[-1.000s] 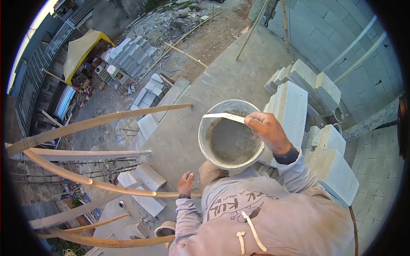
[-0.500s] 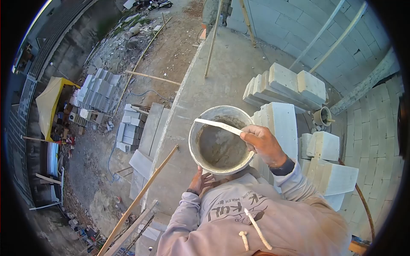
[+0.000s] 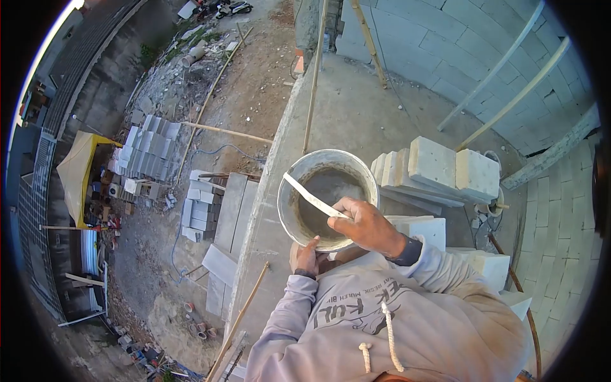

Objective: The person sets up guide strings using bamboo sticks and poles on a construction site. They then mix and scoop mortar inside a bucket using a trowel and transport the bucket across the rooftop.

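Head view. Bucket (image 3: 286, 213) sits right in front of the wearer's torso, mouth up, grey wet mix (image 3: 347, 190) inside. Right hand (image 3: 369, 226) has its fingers curled around the pale, strap-like handle (image 3: 310, 198), thumb pressed along it. Left hand (image 3: 307, 258) touches the near side, one digit up at the rim; cannot tell how its other fingers lie.

Handling, my judgement: heavy, sloshy; wall stiff, rim probably slick where smeared. Best hold: handle at mid-span, second palm low on the wall.

Edges: slab edge (image 3: 254, 213) runs along the left, a drop beyond. Pole (image 3: 314, 83) stands ahead; pale blocks (image 3: 433, 162) crowd the right. Widest floor (image 3: 356, 108) lies ahead between them.
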A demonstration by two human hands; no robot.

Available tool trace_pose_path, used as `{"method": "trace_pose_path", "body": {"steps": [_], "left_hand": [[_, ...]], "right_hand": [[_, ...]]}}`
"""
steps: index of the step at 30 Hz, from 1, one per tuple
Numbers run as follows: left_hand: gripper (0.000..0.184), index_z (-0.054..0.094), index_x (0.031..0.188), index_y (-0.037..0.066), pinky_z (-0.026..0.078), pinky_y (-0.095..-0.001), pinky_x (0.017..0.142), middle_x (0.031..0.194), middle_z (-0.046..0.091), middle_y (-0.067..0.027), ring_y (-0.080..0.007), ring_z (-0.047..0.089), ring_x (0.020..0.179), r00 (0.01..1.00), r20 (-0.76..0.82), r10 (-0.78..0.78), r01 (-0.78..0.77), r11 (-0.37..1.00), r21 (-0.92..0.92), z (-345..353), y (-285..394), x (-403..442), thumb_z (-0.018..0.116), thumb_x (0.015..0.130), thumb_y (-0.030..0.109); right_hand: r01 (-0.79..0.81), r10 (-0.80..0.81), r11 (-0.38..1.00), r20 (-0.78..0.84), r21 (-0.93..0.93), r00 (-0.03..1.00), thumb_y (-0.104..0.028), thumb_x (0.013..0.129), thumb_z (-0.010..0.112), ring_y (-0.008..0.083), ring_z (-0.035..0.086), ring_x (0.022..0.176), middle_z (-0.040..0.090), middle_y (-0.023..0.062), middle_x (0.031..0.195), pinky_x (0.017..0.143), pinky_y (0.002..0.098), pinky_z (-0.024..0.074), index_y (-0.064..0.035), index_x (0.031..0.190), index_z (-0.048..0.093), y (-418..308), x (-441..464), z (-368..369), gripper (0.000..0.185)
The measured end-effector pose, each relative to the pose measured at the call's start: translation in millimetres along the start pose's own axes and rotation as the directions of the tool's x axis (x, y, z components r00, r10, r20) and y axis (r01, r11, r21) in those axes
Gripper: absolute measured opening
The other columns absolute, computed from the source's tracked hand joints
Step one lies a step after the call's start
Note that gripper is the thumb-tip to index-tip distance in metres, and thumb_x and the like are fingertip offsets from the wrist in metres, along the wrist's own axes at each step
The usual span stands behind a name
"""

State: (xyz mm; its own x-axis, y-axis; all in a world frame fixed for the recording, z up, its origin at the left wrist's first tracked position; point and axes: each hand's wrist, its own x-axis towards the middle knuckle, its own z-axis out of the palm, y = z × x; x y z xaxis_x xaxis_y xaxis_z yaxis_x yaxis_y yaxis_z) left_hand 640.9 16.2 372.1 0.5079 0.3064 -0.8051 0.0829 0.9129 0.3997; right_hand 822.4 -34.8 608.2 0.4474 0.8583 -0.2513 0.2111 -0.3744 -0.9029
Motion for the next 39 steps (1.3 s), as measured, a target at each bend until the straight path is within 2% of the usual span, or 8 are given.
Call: {"method": "trace_pose_path", "body": {"steps": [6,11,14,19,23,27,34,39], "left_hand": [[0.040,0.041,0.118,0.001,0.058,-0.0359,0.074,0.107,0.056,-0.0143,-0.0266,0.062,0.091,0.998,0.035,-0.043,0.045,0.998,-0.038,76,60,82,0.053,0.080,0.001],[0.044,0.045,0.115,0.001,0.056,-0.0334,0.067,0.103,0.058,-0.0123,-0.0230,0.062,0.088,1.000,0.000,-0.024,0.023,0.971,0.239,118,121,155,0.057,0.073,0.001],[0.035,0.051,0.109,0.000,0.056,-0.0368,0.072,0.098,0.060,-0.0126,-0.0241,0.062,0.086,0.999,-0.005,0.052,-0.045,0.897,0.439,129,146,202,0.055,0.075,0.001],[0.036,0.052,0.109,0.000,0.053,-0.0364,0.074,0.098,0.060,-0.0123,-0.0241,0.061,0.085,0.998,-0.032,0.057,-0.035,0.882,0.470,174,191,242,0.057,0.073,0.001],[0.039,0.049,0.109,0.001,0.050,-0.0359,0.075,0.100,0.059,-0.0115,-0.0230,0.059,0.087,0.994,-0.020,0.110,-0.092,0.907,0.411,229,207,272,0.059,0.071,0.001],[0.041,0.047,0.107,0.002,0.048,-0.0329,0.070,0.098,0.057,-0.0103,-0.0205,0.057,0.084,0.990,-0.101,0.095,-0.055,0.939,0.339,263,203,301,0.061,0.069,0.003],[0.033,0.048,0.107,0.000,0.057,-0.0375,0.069,0.093,0.059,-0.0121,-0.0239,0.062,0.083,0.949,-0.308,0.062,0.044,0.945,0.324,374,240,345,0.054,0.074,-0.001],[0.031,0.049,0.105,-0.004,0.058,-0.0326,0.059,0.091,0.060,-0.0130,-0.0219,0.063,0.073,0.930,-0.368,0.019,0.045,0.985,0.164,425,233,391,0.055,0.075,0.002]], "right_hand": [[-0.184,0.183,0.982,0.026,0.044,0.983,-0.025,0.085,0.059,0.0097,0.053,0.060,0.058,0.0066,0.067,0.057,0.0254,0.0430,0.0030,0.102,0.056,1,83,-62,0.033],[-0.388,0.400,0.873,0.020,0.296,0.916,-0.021,0.089,0.053,0.0173,0.062,0.067,0.064,0.0138,0.074,0.066,0.0305,0.0494,0.0030,0.104,0.057,34,140,-103,0.029],[-0.285,0.249,0.953,-0.268,-0.105,0.931,-0.022,0.089,0.053,0.0231,0.063,0.082,0.065,0.0173,0.085,0.075,0.0327,0.0486,0.0020,0.108,0.057,79,175,-135,0.031],[-0.590,0.477,0.806,-0.640,0.046,0.602,-0.032,0.083,0.062,0.0311,0.058,0.100,0.057,0.0229,0.112,0.089,0.0352,0.0435,0.0059,0.121,0.048,232,233,-191,0.056],[-0.578,0.759,0.645,-0.330,0.500,0.561,-0.029,0.079,0.067,0.0271,0.054,0.107,0.052,0.0233,0.118,0.091,0.0369,0.0420,0.0073,0.122,0.040,253,285,-222,0.063],[-0.473,0.762,0.600,-0.280,0.645,0.585,-0.016,0.079,0.064,0.0242,0.060,0.095,0.060,0.0155,0.109,0.084,0.0353,0.0468,0.0031,0.118,0.049,328,326,-252,0.046],[-0.660,0.745,0.663,-0.219,0.354,0.630,-0.015,0.079,0.060,0.0235,0.061,0.094,0.060,0.0163,0.107,0.079,0.0343,0.0494,0.0069,0.119,0.047,362,424,-348,0.048],[-0.657,0.523,0.717,-0.442,-0.235,0.729,-0.021,0.078,0.058,0.0428,0.058,0.096,0.059,0.0304,0.103,0.083,0.0439,0.0453,0.0084,0.110,0.051,387,477,-399,0.044]]}}
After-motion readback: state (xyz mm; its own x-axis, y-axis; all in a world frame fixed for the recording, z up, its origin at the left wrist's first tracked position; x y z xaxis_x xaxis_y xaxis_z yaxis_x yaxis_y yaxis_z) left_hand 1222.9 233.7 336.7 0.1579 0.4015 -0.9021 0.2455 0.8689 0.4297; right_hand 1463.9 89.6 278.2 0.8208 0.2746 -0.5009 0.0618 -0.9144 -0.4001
